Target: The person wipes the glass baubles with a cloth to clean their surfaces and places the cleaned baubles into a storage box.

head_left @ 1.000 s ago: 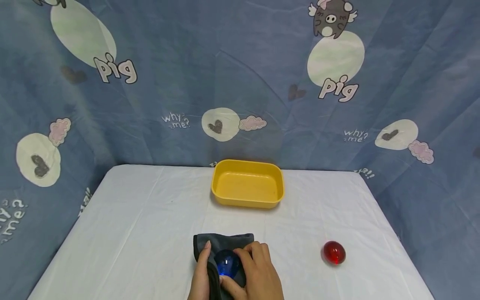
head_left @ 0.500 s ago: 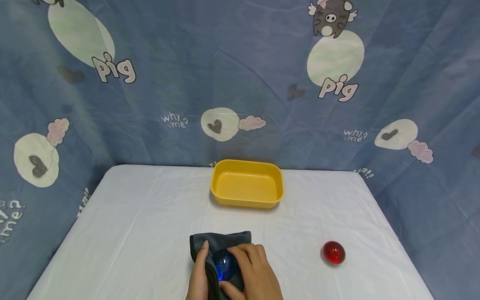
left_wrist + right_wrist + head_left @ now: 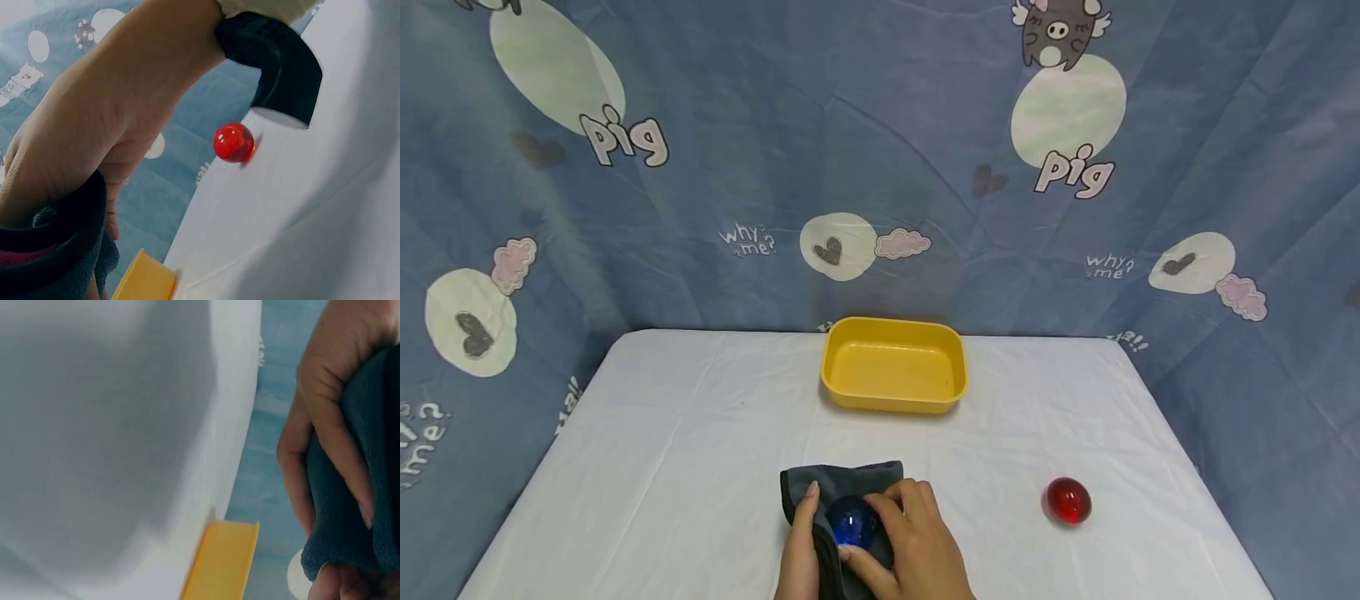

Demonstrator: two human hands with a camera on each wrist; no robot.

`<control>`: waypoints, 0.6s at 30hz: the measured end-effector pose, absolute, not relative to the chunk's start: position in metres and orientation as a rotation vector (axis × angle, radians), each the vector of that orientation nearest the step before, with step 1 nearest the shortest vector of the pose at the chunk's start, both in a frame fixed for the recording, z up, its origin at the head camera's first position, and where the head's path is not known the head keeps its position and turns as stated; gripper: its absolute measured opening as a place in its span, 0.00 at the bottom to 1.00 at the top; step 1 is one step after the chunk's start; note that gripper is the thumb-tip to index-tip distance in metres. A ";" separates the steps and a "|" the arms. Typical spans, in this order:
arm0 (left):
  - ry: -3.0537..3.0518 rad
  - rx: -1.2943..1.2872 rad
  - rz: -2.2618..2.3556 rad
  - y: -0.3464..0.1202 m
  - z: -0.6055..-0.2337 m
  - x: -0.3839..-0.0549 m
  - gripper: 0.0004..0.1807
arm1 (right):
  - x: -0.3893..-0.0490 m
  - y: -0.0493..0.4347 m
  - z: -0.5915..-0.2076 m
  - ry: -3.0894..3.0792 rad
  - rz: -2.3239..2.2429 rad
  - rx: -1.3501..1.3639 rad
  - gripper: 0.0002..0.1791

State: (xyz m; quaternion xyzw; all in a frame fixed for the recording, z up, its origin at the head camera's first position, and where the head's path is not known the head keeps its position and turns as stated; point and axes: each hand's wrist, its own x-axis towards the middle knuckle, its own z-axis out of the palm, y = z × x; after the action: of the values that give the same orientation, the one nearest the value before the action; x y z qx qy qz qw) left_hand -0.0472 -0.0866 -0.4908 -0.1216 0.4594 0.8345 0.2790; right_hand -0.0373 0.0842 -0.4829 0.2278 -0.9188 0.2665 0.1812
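In the head view a dark grey cloth (image 3: pixel 867 478) with black edging is bunched around a shiny blue ball (image 3: pixel 852 521) near the table's front. My left hand (image 3: pixel 800 550) grips the cloth from the left, thumb pointing up along it; its fingers show wrapped around the cloth's outside in the right wrist view. From the right, my right hand (image 3: pixel 917 542) pinches the ball between thumb and fingertips. The ball's underside is hidden in the cloth. A glossy red ball (image 3: pixel 1068 501) lies on the table to the right, apart from both hands.
A yellow rectangular tray (image 3: pixel 895 406) stands at the table's far edge, beyond the hands. White cloth covers the table (image 3: pixel 700 467). A blue printed curtain (image 3: pixel 880 150) hangs behind it and along its sides. A black wrist camera (image 3: pixel 275 69) is worn on my right wrist.
The hands, cloth and blue ball have shifted slightly left since the first frame. My right fingers and thumb have moved a little on the ball. The red ball and tray stay in place.
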 end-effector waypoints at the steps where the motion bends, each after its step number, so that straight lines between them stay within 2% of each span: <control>1: 1.232 -0.329 2.239 -0.087 -0.491 -0.047 0.49 | -0.037 0.084 -0.484 -2.598 0.740 0.651 0.34; 6: 1.214 -0.306 2.279 -0.088 -0.491 -0.049 0.46 | -0.037 0.086 -0.485 -2.619 0.704 0.708 0.41; 11: 1.161 -0.266 2.277 -0.089 -0.493 -0.048 0.43 | -0.038 0.087 -0.483 -2.608 0.726 0.737 0.35; 18: 1.214 -0.280 2.240 -0.087 -0.494 -0.050 0.48 | -0.041 0.088 -0.482 -2.599 0.736 0.710 0.32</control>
State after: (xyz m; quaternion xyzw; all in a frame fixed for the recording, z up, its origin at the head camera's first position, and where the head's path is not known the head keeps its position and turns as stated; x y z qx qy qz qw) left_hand -0.0505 -0.0872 -0.4938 -0.1047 0.4541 0.8377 0.2849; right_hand -0.0409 0.0883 -0.4824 0.2503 -0.9164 0.2596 0.1735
